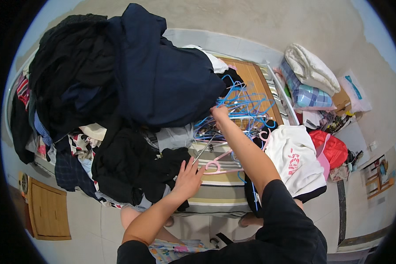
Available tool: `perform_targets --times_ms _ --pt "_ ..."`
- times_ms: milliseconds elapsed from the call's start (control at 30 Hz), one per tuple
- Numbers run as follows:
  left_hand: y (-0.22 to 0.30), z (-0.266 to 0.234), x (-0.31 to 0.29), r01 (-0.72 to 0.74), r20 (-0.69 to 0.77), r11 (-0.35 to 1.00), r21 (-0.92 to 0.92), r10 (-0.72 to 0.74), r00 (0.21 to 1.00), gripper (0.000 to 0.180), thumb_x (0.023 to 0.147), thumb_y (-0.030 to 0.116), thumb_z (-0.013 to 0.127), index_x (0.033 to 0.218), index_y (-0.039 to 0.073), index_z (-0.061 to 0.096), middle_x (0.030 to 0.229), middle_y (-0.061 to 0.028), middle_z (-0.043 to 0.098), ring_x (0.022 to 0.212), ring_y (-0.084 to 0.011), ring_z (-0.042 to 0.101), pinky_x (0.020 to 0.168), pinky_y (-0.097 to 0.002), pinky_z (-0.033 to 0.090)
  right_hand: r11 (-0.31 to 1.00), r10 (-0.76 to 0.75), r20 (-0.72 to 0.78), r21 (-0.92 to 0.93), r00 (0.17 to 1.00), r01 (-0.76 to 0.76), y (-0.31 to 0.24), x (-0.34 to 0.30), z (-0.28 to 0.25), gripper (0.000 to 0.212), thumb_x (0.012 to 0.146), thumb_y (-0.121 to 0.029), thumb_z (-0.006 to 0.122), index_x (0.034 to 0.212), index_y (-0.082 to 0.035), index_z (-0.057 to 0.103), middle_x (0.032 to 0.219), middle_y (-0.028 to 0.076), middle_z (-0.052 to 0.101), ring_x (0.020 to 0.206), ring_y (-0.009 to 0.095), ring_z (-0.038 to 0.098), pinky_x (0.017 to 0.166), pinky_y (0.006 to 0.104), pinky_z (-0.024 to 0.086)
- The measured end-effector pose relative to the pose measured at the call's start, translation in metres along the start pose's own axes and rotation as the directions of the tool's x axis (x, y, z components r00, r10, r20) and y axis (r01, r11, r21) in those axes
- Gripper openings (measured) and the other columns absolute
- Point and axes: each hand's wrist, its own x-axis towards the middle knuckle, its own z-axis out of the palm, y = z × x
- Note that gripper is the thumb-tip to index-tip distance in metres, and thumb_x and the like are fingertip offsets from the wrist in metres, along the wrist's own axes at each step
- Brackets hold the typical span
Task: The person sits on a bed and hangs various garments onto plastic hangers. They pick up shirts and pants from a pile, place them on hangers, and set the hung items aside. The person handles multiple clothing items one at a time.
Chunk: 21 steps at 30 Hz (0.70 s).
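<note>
My left hand (188,178) lies with its fingers spread at the edge of a black garment (132,165). A thin metal hanger arm (203,150) slants up from beside its fingertips. My right hand (220,113) reaches further in, its fingers curled where a large navy garment (163,79) meets a tangle of blue hangers (246,103); what is between those fingers is hidden. A pink hanger (224,170) rests on the striped sheet (220,193) between my arms.
Black clothing (75,70) is heaped high at the left. A white printed shirt (292,160) lies by my right arm, with a red bag (332,147) beyond it. A rolled white quilt (312,66) sits at the far right. A wooden cabinet (48,209) stands low on the left.
</note>
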Motion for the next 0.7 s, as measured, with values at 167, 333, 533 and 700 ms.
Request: perform_targets --times_ms 167,333,533,700 --pt "-0.011 0.011 -0.005 0.028 -0.037 1.000 0.000 -0.028 0.999 0.060 0.081 0.020 0.073 0.137 0.011 0.052 0.143 -0.0206 0.046 0.142 -0.0411 0.031 0.116 -0.0570 0.023 0.950 -0.284 0.038 0.147 0.958 0.276 -0.065 -0.018 -0.028 0.009 0.095 -0.012 0.059 0.092 -0.004 0.063 0.078 0.006 0.066 0.068 0.014 0.062 0.061 0.0292 0.047" --pt "-0.002 0.006 0.004 0.044 -0.007 0.996 -0.084 -0.044 0.999 0.051 0.082 0.020 0.072 0.131 0.011 0.058 0.142 -0.0207 0.048 0.141 -0.0414 0.033 0.115 -0.0571 0.025 0.940 -0.341 -0.051 0.005 0.939 0.342 -0.070 -0.102 -0.148 0.024 0.100 -0.017 0.053 0.116 -0.001 0.061 0.079 0.006 0.068 0.074 0.013 0.065 0.071 0.0264 0.049" --pt "-0.014 0.009 0.016 0.100 -0.330 0.814 -0.572 -0.340 0.880 0.048 0.083 0.017 0.072 0.127 0.004 0.058 0.134 -0.0197 0.054 0.130 -0.0386 0.047 0.109 -0.0507 0.037 0.949 -0.239 0.025 0.218 0.971 0.228 -0.036 -0.240 -0.236 0.024 0.103 -0.013 0.049 0.123 -0.001 0.052 0.089 0.010 0.070 0.086 0.015 0.066 0.080 0.0281 0.050" --pt "-0.050 -0.045 0.051 -0.084 -0.415 0.415 -0.906 -0.832 0.367 0.080 0.084 0.022 0.079 0.144 -0.002 0.032 0.134 -0.0222 0.051 0.121 -0.0283 0.053 0.100 -0.0406 0.045 0.898 -0.043 0.190 0.438 0.981 -0.046 -0.003 -0.311 -0.246 0.026 0.103 -0.021 0.051 0.127 -0.010 0.046 0.111 0.010 0.067 0.103 0.017 0.063 0.080 0.0308 0.050"
